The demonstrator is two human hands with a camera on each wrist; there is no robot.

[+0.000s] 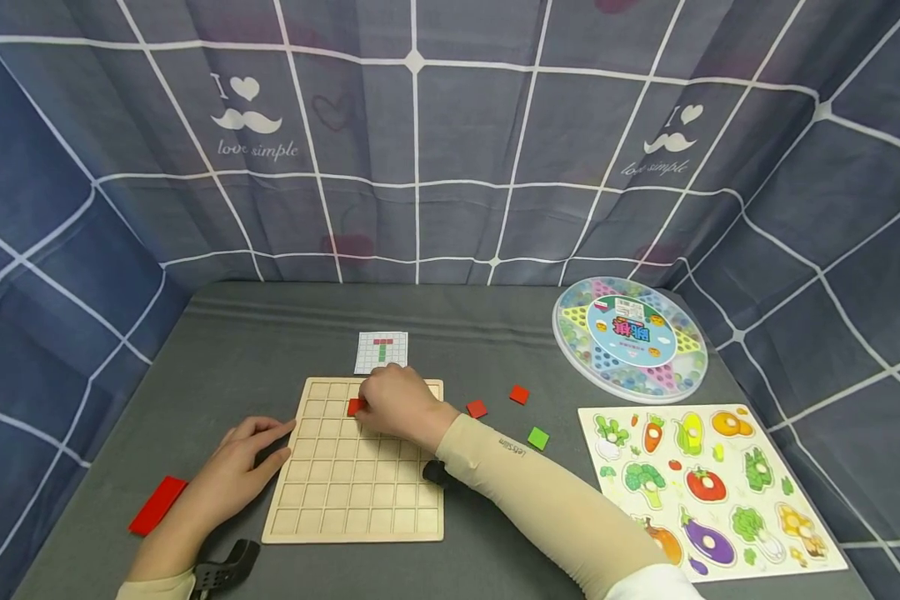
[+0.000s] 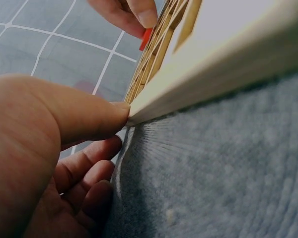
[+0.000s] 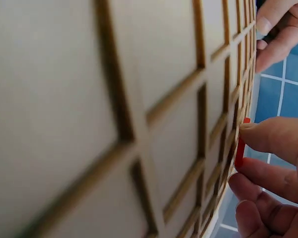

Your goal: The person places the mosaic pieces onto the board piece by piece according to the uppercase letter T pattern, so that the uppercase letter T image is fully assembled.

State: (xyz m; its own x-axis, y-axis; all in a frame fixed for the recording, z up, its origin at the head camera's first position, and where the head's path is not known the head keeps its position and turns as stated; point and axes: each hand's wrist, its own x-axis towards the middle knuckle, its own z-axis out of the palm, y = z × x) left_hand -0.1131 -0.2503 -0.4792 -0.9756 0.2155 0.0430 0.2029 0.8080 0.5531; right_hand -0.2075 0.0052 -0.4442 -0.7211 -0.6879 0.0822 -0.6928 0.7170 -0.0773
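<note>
My right hand point(image 1: 401, 406) is over the upper part of a wooden grid board point(image 1: 345, 500), pinching a red square tile point(image 1: 356, 407). In the right wrist view the red tile point(image 3: 242, 144) stands between thumb and fingertip, against the board's grid. My left hand point(image 1: 242, 463) lies at the board's left side; its thumb touches the edge, as the left wrist view shows, with the fingers on the cloth. Behind the board lies a small pattern card point(image 1: 382, 353) with a red and green T shape. Two loose red tiles point(image 1: 477, 408) and a green tile point(image 1: 538, 437) lie right of the board.
A red block point(image 1: 157, 506) lies beside my left forearm. At the right are a round Chinese checkers set point(image 1: 630, 375) and a vegetable picture board point(image 1: 787, 550), partly under my right sleeve. A grid-patterned curtain point(image 1: 457, 125) surrounds the grey tabletop point(image 1: 270, 342).
</note>
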